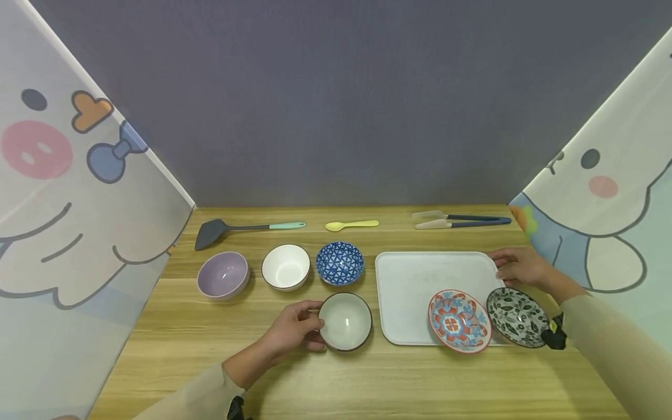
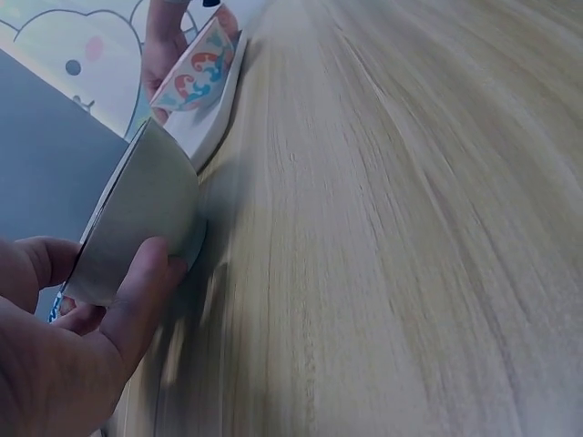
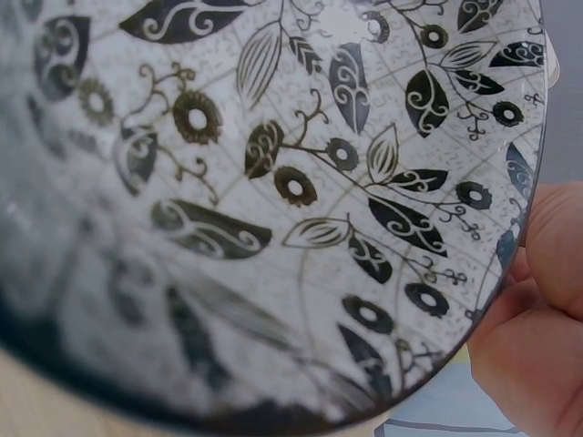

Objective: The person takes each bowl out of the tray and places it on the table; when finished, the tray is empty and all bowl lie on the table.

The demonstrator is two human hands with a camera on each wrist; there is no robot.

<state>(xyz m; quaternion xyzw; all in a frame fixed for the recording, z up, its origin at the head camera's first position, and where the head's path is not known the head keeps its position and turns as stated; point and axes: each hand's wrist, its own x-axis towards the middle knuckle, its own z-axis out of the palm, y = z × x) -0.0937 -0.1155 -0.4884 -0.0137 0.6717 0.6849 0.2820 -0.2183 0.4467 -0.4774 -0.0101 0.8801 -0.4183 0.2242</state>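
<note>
My left hand (image 1: pixel 296 329) holds a pale grey bowl with a dark brown rim (image 1: pixel 346 321), thumb at the rim and fingers against its outer wall. In the left wrist view the same bowl (image 2: pixel 146 218) is right at the table surface. Over on the right, my right hand (image 1: pixel 517 267) grips the right edge of a white rectangular tray (image 1: pixel 409 291) near its back corner. Close under that wrist is a black-and-white leaf-patterned bowl (image 1: pixel 518 318), which fills much of the right wrist view. A red-and-blue flowered bowl (image 1: pixel 460 322) overlaps the tray's front edge.
Behind the left hand stand a purple bowl (image 1: pixel 223 275), a white bowl (image 1: pixel 286 267) and a blue patterned bowl (image 1: pixel 339 263). Along the back lie a spatula (image 1: pixel 236 228), a yellow spoon (image 1: pixel 352 224) and tongs (image 1: pixel 462 220). A grey wall (image 1: pixel 346 116) rises behind them.
</note>
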